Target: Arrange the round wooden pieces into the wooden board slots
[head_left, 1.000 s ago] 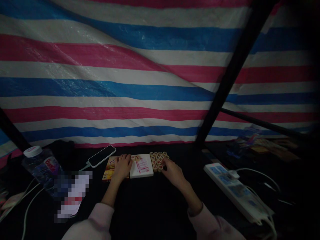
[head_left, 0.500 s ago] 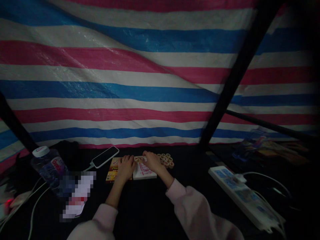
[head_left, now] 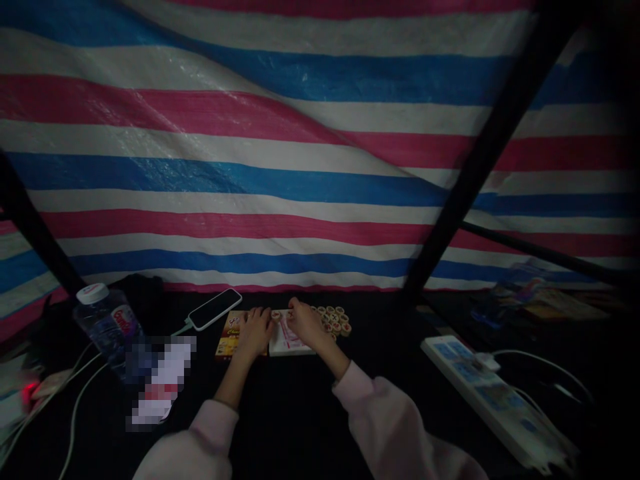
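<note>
My left hand lies with spread fingers over a yellow and brown box, its fingertips near the box's right edge. Beside that box is a white box with pink print. A round wooden piece sits at the white box's far left corner. My right hand is over the white box's right part, its thumb and index finger pinched at a round wooden piece. Several more round pieces with characters are grouped on the black surface right of my right hand.
A white phone on a cable lies behind the yellow box. At left stand a clear bottle and a pixelated item. A white power strip is at right. Striped sheeting and black poles rise behind.
The view has shifted slightly. The piece near my left fingers now shows more clearly, apart from the one at my right fingertips. My left hand has barely moved.
</note>
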Demonstrator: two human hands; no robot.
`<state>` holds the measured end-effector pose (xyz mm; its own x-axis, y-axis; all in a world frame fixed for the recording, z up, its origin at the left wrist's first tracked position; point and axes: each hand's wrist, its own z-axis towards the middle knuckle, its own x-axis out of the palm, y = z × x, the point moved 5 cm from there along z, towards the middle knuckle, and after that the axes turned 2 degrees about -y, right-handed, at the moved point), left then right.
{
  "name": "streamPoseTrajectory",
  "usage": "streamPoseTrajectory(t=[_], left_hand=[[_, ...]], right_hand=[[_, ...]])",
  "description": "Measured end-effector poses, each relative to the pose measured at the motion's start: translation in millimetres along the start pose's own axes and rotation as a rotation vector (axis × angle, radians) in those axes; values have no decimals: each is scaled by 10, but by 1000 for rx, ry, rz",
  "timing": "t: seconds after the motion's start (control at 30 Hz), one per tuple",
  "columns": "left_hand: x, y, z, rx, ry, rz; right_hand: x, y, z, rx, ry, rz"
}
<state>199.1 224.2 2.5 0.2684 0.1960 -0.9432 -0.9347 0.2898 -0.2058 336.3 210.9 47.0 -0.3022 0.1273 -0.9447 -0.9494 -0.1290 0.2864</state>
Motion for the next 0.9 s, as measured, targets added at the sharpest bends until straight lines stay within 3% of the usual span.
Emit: streamPoseTrajectory(t=[0.2,0.4,0.57,0.9], left_hand=[[27,16,10,-18,19,-6],[47,31,2,-14,12,-11],[50,33,5,-19,7,-10],[-15,-6,-9,-19,26,-2]], right_hand=[[-379,-426,-292,63,1,92],[-497,-998,-566,123,-31,171],[-394,-1245,-717,130,-40,203],[9,-1388,-666,51,-51,275]])
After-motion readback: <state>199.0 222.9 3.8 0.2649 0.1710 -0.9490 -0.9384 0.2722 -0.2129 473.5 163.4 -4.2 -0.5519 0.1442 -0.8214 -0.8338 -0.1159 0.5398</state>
